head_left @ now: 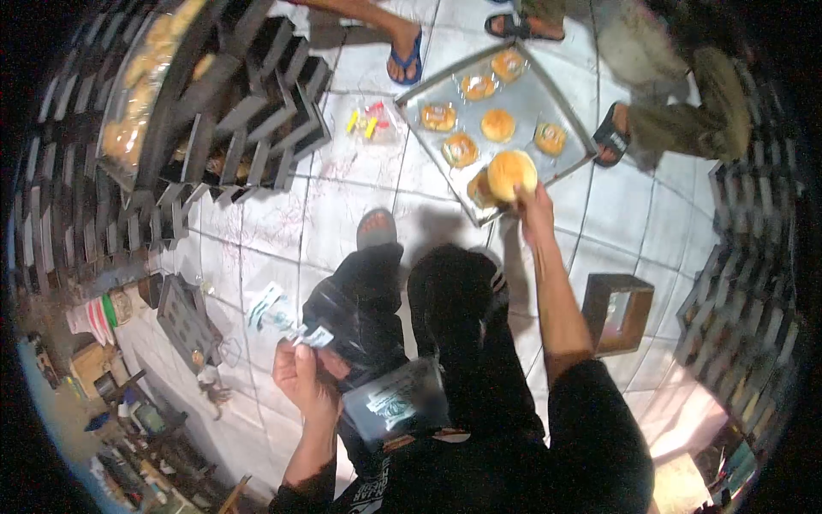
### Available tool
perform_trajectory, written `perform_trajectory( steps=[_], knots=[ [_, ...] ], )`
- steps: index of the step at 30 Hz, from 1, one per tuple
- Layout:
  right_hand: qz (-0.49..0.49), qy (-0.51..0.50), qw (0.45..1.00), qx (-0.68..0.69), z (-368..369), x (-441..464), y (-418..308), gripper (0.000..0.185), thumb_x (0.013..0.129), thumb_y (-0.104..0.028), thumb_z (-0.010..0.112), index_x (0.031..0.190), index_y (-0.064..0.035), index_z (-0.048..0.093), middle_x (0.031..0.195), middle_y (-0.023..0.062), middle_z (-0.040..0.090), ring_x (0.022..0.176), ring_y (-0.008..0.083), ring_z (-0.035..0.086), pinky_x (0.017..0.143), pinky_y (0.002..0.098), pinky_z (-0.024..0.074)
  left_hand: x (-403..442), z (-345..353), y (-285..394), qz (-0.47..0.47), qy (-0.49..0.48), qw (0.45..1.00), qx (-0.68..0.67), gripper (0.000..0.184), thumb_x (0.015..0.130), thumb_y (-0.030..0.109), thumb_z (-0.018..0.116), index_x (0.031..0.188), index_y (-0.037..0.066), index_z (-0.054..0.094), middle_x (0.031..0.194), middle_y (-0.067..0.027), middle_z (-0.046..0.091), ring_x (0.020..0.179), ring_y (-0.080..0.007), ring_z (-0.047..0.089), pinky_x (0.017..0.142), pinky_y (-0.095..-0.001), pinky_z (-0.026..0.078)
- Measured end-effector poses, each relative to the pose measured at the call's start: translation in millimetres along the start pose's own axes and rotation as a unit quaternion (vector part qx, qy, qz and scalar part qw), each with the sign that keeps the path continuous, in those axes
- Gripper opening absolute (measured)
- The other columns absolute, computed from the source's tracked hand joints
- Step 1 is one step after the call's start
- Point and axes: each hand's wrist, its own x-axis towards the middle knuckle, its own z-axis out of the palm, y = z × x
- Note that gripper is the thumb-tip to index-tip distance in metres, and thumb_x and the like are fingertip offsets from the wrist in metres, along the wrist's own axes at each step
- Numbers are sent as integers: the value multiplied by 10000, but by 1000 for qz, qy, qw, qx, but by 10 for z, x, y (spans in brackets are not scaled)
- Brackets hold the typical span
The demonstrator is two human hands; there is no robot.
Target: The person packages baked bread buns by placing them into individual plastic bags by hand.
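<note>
Between the fingers of my left hand (300, 377) is a clear plastic bag (278, 315) with dark print, pinched at its edge. More printed plastic bags (396, 406) lie on my lap. My right hand (533, 210) grips a round golden bun (512, 174) by its near edge, above the near corner of a metal tray (522, 86). On that tray sit several buns in clear wrapping, such as a wrapped bun (461, 149), and an unwrapped bun (497, 125) near the middle. The bun in my hand partly covers another wrapped one (481, 190).
Stacked dark trays (274, 103) rise at the left, with a tray of bread (137, 111) on top. A plastic packet (374, 125) lies on the tiled floor. A blue sandal (407, 60) and a black sandal (611, 135) are on people's feet beside the tray. A box-like stool (615, 313) stands right.
</note>
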Motion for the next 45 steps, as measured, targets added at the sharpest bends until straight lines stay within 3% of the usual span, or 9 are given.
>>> perform_trajectory(
  steps=[4, 11, 18, 22, 24, 28, 40, 44, 45],
  knots=[
    [-7, -196, 957, 212, -33, -1356, -762, 717, 960, -210, 722, 1566, -100, 355, 1561, 99, 460, 1416, 313, 473, 1063, 596, 497, -11, 18, 58, -28, -18, 999, -33, 244, 1056, 236, 584, 1083, -6, 598, 662, -116, 638, 526, -181, 610, 511, -283, 507],
    [65, -432, 883, 171, 528, -1459, -1446, 644, 928, -350, 751, 1468, -94, 511, 1504, 113, 540, 1394, 347, 491, 1152, 638, 359, 109, -150, -2, -59, -153, 969, -183, 292, 1095, 286, 487, 1116, 7, 570, 1126, -184, 717, 986, -264, 744, 787, -350, 617],
    [-195, -385, 897, -98, 1054, -3384, -1773, 540, 884, -196, 800, 1320, -44, 518, 1242, 110, 638, 1130, 286, 649, 934, 423, 563, 389, -85, -51, -209, -37, 905, -369, 215, 1015, 185, 641, 1115, 1, 590, 1098, -159, 698, 1045, -305, 721, 793, -454, 633],
    [-607, -377, 615, -332, 1309, -4020, -1605, 455, 745, 60, 791, 1112, -39, 542, 1246, 176, 621, 1160, 366, 636, 1019, 457, 512, 184, -3, 185, -184, -89, 911, -358, 230, 986, 219, 681, 1001, 4, 598, 968, -145, 674, 944, -292, 730, 730, -424, 628],
    [-687, -301, 582, -314, 1303, -3673, -1424, 425, 710, 72, 794, 1057, -34, 573, 1192, 198, 649, 1150, 409, 639, 999, 487, 520, 226, 153, 88, -212, -131, 896, -368, 273, 977, 323, 638, 1009, 52, 644, 976, -152, 717, 847, -284, 738, 757, -418, 623],
    [-727, -282, 508, -366, 1402, -3755, -1695, 485, 669, 3, 843, 1090, -72, 615, 1231, 159, 686, 1224, 345, 632, 1093, 539, 422, 68, 205, 374, -301, -267, 803, -441, 414, 1005, 377, 516, 1146, 15, 660, 1101, -160, 740, 954, -280, 723, 940, -423, 581],
    [-586, -311, 554, -503, 1775, -3979, -1343, 634, 898, 46, 552, 1511, -20, 408, 1490, 234, 498, 1450, 403, 415, 1218, 624, 204, -603, -101, 413, -81, -108, 939, -316, 408, 1047, 323, 546, 1377, 83, 539, 1310, -104, 643, 1222, -259, 618, 1079, -430, 474],
    [-561, -349, 554, -507, 1831, -3814, -1240, 791, 837, -118, 715, 1548, -58, 372, 1513, 183, 495, 1453, 354, 421, 1224, 623, 185, -9, -190, 25, -219, -211, 780, -547, 646, 983, 308, 682, 1519, 100, 389, 1310, -69, 596, 1226, -207, 582, 1107, -388, 428],
    [-517, -369, 585, -504, 1947, -3876, -1484, 719, 846, -129, 711, 1504, -48, 432, 1385, 169, 588, 1333, 375, 526, 1189, 632, 245, -103, -17, 164, -120, -177, 853, -476, 691, 972, 303, 697, 1538, 105, 353, 1322, -69, 577, 1238, -208, 563, 1108, -393, 426]
  ],
)
